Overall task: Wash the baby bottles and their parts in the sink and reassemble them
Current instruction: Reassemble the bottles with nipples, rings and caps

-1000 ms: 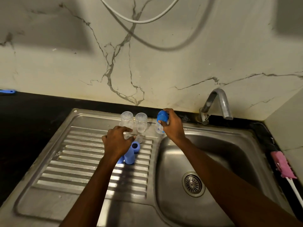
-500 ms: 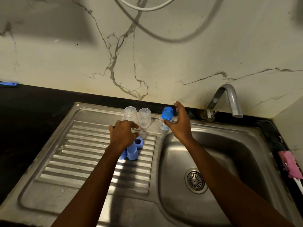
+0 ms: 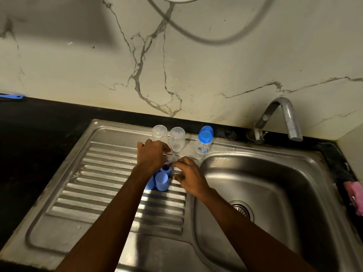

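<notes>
An assembled baby bottle (image 3: 204, 143) with a blue cap stands alone on the sink rim at the back. Two clear bottle bodies (image 3: 159, 132) (image 3: 177, 139) stand upside down to its left. On the ribbed drainboard (image 3: 98, 183) sit blue caps (image 3: 162, 181) and a blue ring (image 3: 167, 169). My left hand (image 3: 152, 157) is curled over a small clear nipple (image 3: 172, 158) and appears to pinch it. My right hand (image 3: 189, 176) has its fingertips at the ring and nipple; its grip is hidden.
The steel basin (image 3: 265, 185) with its drain (image 3: 242, 210) lies to the right, under the tap (image 3: 280, 118). A pink brush (image 3: 353, 195) lies on the right counter edge. A blue item (image 3: 11, 96) lies on the black counter at far left.
My right hand let go of the capped bottle, which now stands on the rim, and moved down-left to the parts beside my left hand. My left hand stayed put.
</notes>
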